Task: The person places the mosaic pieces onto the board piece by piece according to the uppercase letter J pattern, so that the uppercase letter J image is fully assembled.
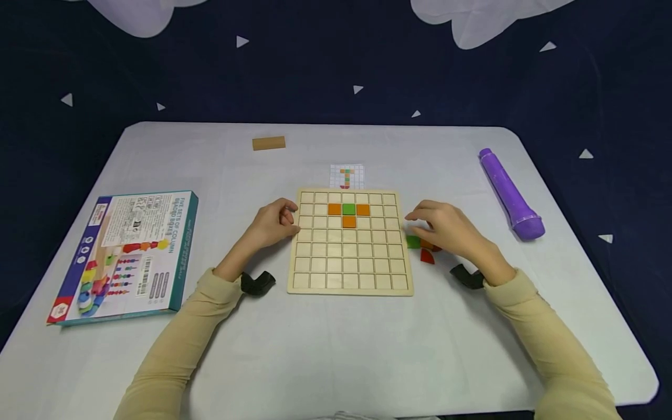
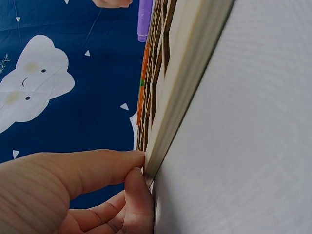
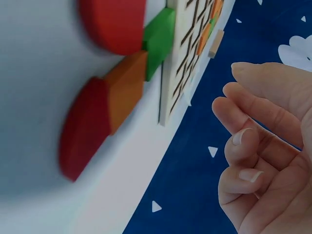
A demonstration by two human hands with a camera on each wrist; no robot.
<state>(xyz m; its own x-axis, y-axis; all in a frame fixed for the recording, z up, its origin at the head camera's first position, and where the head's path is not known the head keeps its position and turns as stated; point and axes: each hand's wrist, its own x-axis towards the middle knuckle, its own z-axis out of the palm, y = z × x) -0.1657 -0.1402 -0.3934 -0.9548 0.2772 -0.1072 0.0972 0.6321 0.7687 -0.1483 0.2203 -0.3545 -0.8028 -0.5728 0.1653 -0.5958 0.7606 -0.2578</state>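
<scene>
A pale wooden grid board lies on the table, with three orange squares and one green square set in its upper cells. My left hand rests at the board's left side, thumb and fingertips right at its edge in the left wrist view. Past the right edge hovers my right hand, its fingers loosely bent with nothing visible between them. Below it lie loose pieces: a green square, an orange square and two rounded red pieces, one beside the orange square. In the head view the hand partly hides them.
A small card with a coloured grid pattern lies behind the board. Farther back is a tan strip. A toy box lies at left, and a purple microphone-shaped object at right. Black wrist mounts sit by both wrists.
</scene>
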